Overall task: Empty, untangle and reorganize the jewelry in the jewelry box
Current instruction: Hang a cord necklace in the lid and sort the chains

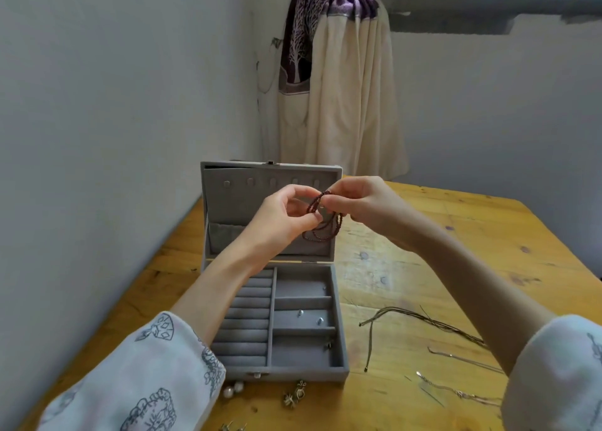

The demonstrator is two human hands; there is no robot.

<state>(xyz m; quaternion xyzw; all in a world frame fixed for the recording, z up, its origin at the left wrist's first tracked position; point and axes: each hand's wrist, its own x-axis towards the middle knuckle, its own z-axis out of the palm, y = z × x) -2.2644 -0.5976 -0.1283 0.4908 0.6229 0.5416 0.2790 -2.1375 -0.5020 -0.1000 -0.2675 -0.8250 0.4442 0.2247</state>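
Pinching dark red bead strand (322, 222), both hands (325, 209), no legible text

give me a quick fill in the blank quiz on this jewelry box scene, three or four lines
1. Both hands hold a dark red beaded ____ above the jewelry box.
2. The box's lid stands ____.
3. The left hand and right hand pinch the beads in front of the ____.
4. Two pearl earrings lie on the ____ table.

Missing words: necklace; open; lid; wooden

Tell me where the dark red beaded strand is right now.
In the head view, the dark red beaded strand hangs centre frame, pinched between the left hand and right hand, before the grey velvet jewelry box's open lid.
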